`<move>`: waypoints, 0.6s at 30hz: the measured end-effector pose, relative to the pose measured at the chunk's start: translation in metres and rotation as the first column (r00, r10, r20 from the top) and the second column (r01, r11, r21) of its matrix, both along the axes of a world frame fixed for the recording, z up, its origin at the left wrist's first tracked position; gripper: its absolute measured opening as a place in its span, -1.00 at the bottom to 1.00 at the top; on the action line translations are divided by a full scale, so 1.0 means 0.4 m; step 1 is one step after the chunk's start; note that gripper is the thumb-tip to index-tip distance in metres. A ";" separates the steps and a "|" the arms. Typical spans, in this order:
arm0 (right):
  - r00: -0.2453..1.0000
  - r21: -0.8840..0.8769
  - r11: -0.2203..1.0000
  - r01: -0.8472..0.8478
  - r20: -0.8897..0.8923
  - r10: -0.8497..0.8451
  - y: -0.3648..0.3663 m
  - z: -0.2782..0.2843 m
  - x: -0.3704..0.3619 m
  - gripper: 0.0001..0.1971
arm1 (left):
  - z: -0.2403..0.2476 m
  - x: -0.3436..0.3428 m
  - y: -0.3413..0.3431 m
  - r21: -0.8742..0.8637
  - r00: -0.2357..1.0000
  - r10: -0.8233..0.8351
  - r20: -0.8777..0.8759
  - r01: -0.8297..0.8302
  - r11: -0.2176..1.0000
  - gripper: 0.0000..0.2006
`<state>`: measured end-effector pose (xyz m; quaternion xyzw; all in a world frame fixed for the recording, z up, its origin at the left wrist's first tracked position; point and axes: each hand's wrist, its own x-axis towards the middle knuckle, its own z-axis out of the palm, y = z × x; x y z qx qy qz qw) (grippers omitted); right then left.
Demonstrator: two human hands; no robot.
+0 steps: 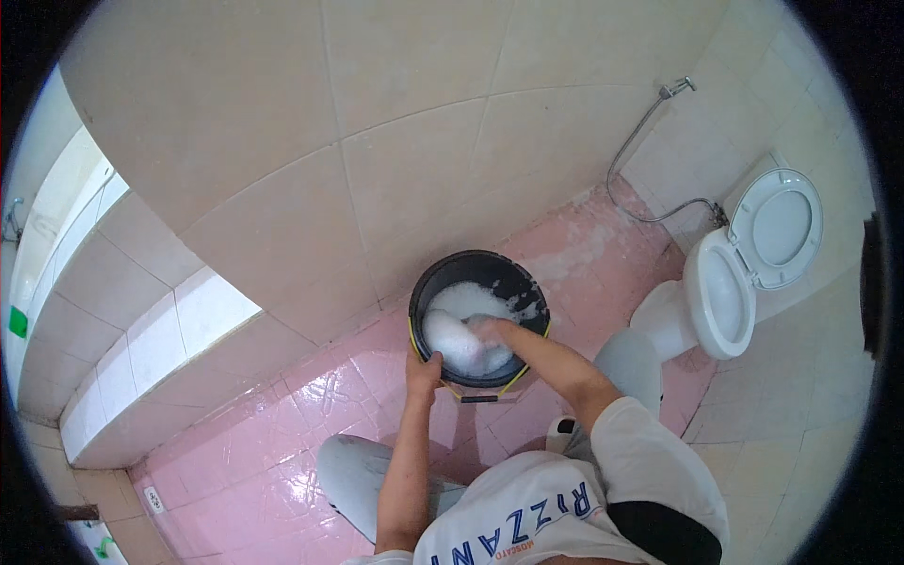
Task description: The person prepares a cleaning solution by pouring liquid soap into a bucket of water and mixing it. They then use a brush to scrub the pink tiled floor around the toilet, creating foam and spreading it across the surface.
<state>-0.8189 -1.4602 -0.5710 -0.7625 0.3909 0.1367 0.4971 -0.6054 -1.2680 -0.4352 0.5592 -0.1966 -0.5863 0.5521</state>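
Note:
A black bucket (520, 283) with a yellow wire handle stands on the floor in front of me, with white foamy suds (464, 299) inside. My left hand (424, 372) grips the near left side of its rim, thumb over the edge. Down in the bucket, my right hand (488, 331) reaches into the foam. Its fingers are covered by suds, so whether they hold anything does not show. Beside that hand rises a rounded white mound (446, 331); I cannot tell if it is foam alone or foam-covered cloth. The bucket's handle hangs down on the side toward me.
Wet pink floor tiles (320, 443) surround the bucket, and a beige tiled wall (414, 179) rises just behind it. To the right is a white toilet (723, 294) with its lid raised. A hand sprayer (677, 88) on a metal hose hangs in the far right corner.

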 end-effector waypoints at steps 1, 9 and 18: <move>0.978 0.250 0.963 0.098 0.153 -0.139 0.031 0.016 0.044 -0.60 | -0.020 0.028 0.018 0.037 0.999 0.035 0.029 -0.036 0.999 -0.42; 0.568 0.720 0.642 0.264 0.422 -0.707 -0.039 0.550 0.056 -0.49 | -0.095 0.153 -0.007 -0.041 0.971 0.102 0.218 -0.096 0.995 -0.45; 0.806 -0.258 0.767 0.588 0.270 -0.527 -0.207 0.697 -0.460 -0.64 | 0.030 0.177 0.011 -0.230 0.857 0.230 0.461 -0.135 0.964 -0.63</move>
